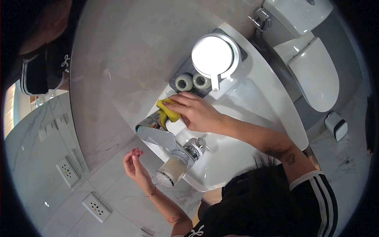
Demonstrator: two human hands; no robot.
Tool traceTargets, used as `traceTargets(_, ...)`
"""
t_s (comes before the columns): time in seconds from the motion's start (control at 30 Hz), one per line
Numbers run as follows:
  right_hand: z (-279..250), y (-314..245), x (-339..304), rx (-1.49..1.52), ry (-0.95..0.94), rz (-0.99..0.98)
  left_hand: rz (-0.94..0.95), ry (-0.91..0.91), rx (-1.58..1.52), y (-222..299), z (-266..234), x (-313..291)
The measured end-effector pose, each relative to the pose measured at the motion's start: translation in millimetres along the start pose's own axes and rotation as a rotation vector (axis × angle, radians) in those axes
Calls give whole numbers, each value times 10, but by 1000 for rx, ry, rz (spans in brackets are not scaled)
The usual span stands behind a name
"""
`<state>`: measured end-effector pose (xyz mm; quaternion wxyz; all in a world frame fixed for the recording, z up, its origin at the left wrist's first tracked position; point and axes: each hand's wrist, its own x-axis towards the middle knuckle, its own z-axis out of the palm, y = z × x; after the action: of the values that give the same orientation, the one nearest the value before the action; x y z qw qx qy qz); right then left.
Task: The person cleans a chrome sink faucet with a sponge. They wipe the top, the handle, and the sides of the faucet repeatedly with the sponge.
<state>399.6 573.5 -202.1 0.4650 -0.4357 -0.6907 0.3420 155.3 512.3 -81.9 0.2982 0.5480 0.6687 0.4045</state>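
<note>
My right hand (193, 112) reaches across the white washbasin (237, 102) and closes round a soft, folded yellow sponge (170, 112). The sponge is pressed down at the basin's back ledge, just beyond the chrome faucet (156, 136). Part of it is hidden under my fingers. My left hand (135, 168) is raised to the left of the basin, near the tiled wall. Its fingers are loosely bent and I see nothing in them. Close to that hand stands a clear cylinder (173, 170) with cream-coloured contents and a shiny round end.
Beyond my right hand, a dark tray (185, 65) bears two small grey-green round containers (184, 82) and a large white-topped dispenser (213, 55). A small chrome valve (201, 144) is beside the faucet. To the right are a toilet (316, 73) and a small bin (336, 125).
</note>
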Motion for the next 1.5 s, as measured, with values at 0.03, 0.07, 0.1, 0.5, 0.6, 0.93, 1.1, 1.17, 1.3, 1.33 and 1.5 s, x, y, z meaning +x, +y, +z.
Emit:
traceTargets(0.03, -12, -55, 27, 134, 19, -8, -5, 12, -8, -4, -26, -53)
traceTargets(0.07, -72, -147, 95, 181, 61, -50, -4, 17, -20, -30, -54, -97)
traceTargets(0.1, -98, -254, 148, 230, 93, -92, -11, 31, -34, -58, -80, -152)
traceTargets(0.5, -44, -114, 3, 149, 129, -2, -69, 102, 17, -18, -184, -316)
traceTargets(0.6, -127, -172, 7, 151, 63, 2, -80, 118, 27, 16, -195, -360)
traceTargets(0.93, 35, -98, -62, 312, 97, -66, -98, 134, 118, -77, -405, -542)
traceTargets(1.1, 79, 67, -128, 142, 129, -111, -104, 161, 140, -42, -383, -570)
traceTargets(1.17, 15, -45, -79, 126, 104, -233, -123, 170, 144, -45, -407, -630)
traceTargets(1.3, 159, 147, -155, -11, 106, -346, -138, 184, 139, -136, -387, -677)
traceTargets(1.33, 170, 187, -182, -93, 84, -384, -176, 165, 127, -167, -385, -710)
traceTargets(1.5, 287, 92, -206, 96, 227, -297, -185, 223, 82, 80, -638, -860)
